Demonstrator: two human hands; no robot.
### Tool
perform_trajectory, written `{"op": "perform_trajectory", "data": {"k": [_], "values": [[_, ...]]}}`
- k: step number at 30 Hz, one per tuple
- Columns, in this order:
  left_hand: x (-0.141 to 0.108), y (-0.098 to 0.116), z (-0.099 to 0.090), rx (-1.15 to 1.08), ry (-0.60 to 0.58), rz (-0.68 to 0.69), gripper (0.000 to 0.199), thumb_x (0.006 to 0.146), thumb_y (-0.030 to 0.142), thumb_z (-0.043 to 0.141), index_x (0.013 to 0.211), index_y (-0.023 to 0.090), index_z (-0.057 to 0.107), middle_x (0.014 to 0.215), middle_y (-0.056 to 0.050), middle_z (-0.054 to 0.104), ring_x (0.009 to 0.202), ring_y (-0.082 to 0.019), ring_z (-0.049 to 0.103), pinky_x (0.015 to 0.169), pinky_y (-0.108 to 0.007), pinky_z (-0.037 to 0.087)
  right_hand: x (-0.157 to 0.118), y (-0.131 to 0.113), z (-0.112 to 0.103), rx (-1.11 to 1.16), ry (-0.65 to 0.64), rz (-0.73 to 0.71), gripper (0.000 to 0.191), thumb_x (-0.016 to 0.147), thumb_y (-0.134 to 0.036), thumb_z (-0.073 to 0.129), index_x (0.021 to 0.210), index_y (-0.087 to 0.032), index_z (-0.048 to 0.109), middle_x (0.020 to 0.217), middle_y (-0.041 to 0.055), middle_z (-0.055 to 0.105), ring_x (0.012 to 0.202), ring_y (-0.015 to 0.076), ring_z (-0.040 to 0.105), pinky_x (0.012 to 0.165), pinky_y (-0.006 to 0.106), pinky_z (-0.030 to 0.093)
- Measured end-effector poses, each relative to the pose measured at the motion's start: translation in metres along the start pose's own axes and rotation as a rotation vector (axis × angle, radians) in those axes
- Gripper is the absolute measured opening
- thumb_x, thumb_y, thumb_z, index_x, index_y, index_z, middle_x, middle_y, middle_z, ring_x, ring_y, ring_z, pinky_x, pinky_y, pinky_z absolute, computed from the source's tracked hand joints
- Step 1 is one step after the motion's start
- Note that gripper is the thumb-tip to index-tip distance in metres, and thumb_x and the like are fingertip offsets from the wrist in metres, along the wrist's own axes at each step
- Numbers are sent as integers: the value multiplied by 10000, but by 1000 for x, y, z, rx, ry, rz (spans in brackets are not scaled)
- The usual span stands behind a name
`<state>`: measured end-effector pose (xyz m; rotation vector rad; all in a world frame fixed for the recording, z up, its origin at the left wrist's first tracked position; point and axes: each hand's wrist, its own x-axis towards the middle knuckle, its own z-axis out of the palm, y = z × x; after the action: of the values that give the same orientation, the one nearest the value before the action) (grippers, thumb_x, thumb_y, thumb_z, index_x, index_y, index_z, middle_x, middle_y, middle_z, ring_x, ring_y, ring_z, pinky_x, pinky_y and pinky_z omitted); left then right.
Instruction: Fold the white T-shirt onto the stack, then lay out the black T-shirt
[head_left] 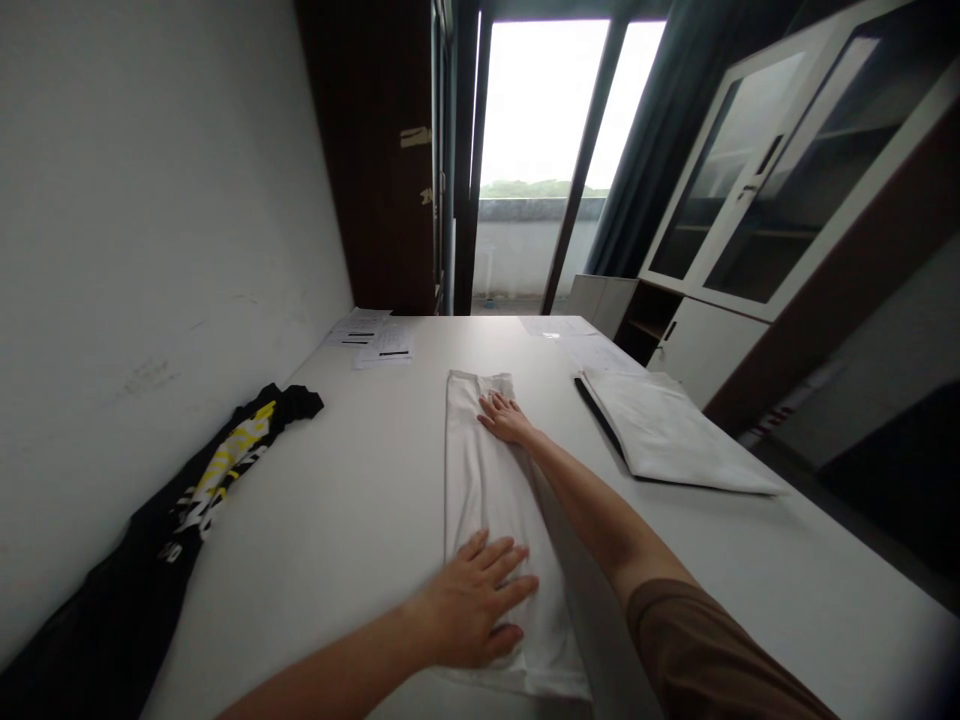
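Observation:
A white cloth garment (pixel 469 480), folded into a long narrow strip, lies lengthwise in front of me on the white table (pixel 315 560). Its surface shows some lengthwise wrinkles. My left hand (pixel 476 600) rests flat on the near part of the cloth, fingers spread. Farther up, close to the far end, my right hand (pixel 506 415) presses on the cloth's right side with its fingers stretched out. Neither hand grips anything. What kind of garment it is cannot be made out.
On the left, a black garment with yellow and white print (pixel 225 470) lies along the wall. A folded white cloth with a dark underside (pixel 682 430) is at the right. Paper sheets (pixel 386 350) lie at the far left. Beyond stand a white glass-door cabinet (pixel 750 180) and a window (pixel 547 110).

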<state>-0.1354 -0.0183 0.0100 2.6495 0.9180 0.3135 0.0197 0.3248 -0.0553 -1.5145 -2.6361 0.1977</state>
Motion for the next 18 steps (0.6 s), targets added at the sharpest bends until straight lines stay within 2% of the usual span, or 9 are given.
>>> {"op": "perform_trajectory", "data": {"k": [3, 6, 9, 13, 15, 18], "values": [[-3, 6, -3, -32, -30, 15, 592, 1043, 528, 396, 1565, 254, 340, 1668, -103, 267, 1539, -320, 223, 1247, -577, 127, -12, -7, -5, 19, 127, -7, 554, 1050, -514, 357, 1534, -258, 440, 1651, 76, 306, 1537, 246, 210, 1232, 447, 177], [-4, 5, -3, -60, -37, 17, 599, 1038, 533, 414, 1571, 273, 333, 1672, -87, 262, 1540, -315, 223, 1250, -573, 127, -27, -12, -9, 53, 275, -38, 430, 1061, -404, 347, 1339, -254, 638, 1568, 64, 453, 1458, 230, 373, 1219, 400, 239], [-2, 1, 0, -61, -30, 5, 591, 1032, 524, 435, 1567, 292, 341, 1668, -72, 277, 1536, -308, 240, 1249, -568, 145, -45, -12, -9, 102, 298, -124, 377, 1048, -369, 394, 1223, -255, 707, 1526, 56, 508, 1372, 234, 487, 1180, 396, 333], [2, -4, 8, -52, -54, -5, 577, 1020, 503, 458, 1550, 292, 367, 1668, -65, 278, 1529, -314, 255, 1246, -575, 155, -77, -10, -4, 174, 273, -325, 383, 1010, -395, 515, 1324, -235, 665, 1541, 108, 484, 1357, 284, 517, 1139, 468, 402], [3, -2, 12, -44, -55, -18, 569, 1014, 488, 470, 1539, 288, 382, 1668, -63, 279, 1529, -312, 255, 1249, -570, 147, -96, -12, -2, 186, 252, -403, 452, 1003, -423, 538, 1409, -235, 605, 1580, 130, 424, 1399, 308, 473, 1162, 504, 371], [5, 6, 15, -29, -41, -45, 561, 1009, 473, 482, 1527, 273, 401, 1667, -70, 278, 1530, -315, 248, 1253, -574, 128, -121, -21, -4, 184, 148, -464, 563, 1004, -475, 539, 1521, -259, 483, 1643, 126, 304, 1477, 320, 357, 1203, 529, 290]]}}
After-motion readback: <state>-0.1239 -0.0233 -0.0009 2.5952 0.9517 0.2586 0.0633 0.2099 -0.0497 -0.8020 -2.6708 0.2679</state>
